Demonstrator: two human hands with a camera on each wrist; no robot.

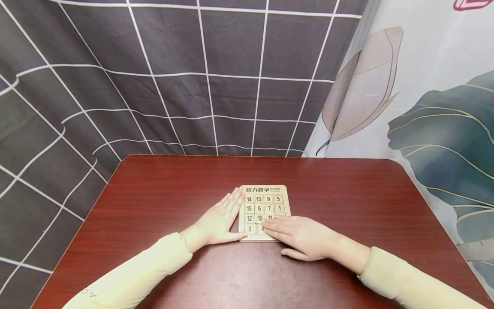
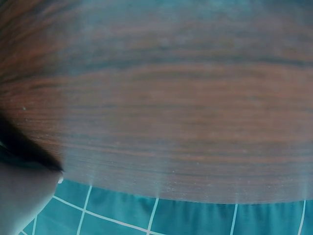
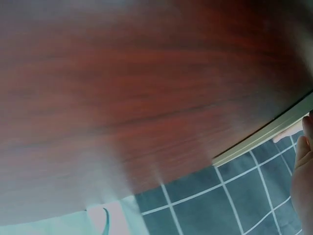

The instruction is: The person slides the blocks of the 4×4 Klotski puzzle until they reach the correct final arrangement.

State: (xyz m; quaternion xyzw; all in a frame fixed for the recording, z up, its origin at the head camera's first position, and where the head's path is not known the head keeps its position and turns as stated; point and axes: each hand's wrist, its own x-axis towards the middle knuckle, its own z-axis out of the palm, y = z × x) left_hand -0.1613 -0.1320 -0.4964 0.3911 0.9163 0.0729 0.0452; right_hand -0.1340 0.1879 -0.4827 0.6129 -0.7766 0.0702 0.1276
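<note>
The board point(image 1: 256, 237) lies flat on the table point(image 1: 173, 180) between two hands set apart. The left hand point(image 1: 218, 221) rests straight-fingered along its left edge; the right point(image 1: 305, 235) extends over its lower-right tiles, hiding some. Work looks unfinished: upper rows read 14-13-9-5 and 15-6-7-1, out of sequence.
</note>
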